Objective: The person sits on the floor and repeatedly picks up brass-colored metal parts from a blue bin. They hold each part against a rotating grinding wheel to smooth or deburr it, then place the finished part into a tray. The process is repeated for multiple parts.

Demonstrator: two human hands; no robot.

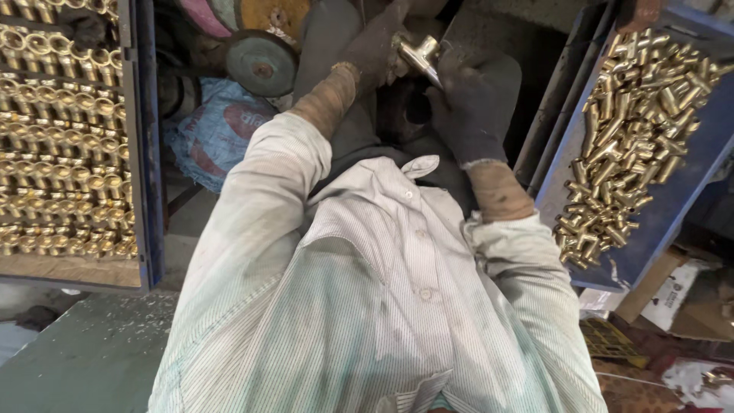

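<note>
**Both gloved hands clamp one metal fitting at twelve o'clock**

Looking straight down the striped shirt, and both arms reach up to twelve o'clock. The left hand, in a dark grimy glove, is wrapped shut around the near end of a shiny T-shaped metal fitting. The right hand, gloved the same way, is closed on the fitting's other end, fingers curled up against it. So the piece sits pinched between the two hands, tilted, top centre of the view, just right of a grey round wheel at eleven o'clock. Whether the fitting touches the wheel, I cannot tell.

Out at nine o'clock, a blue-edged tray holds brass fittings laid in tidy rows. Over at two to three o'clock, a blue bin carries a loose heap of brass pieces, jumbled every which way. A blue sack lies at ten o'clock, below the wheel. Cardboard scraps sit at four o'clock
</note>
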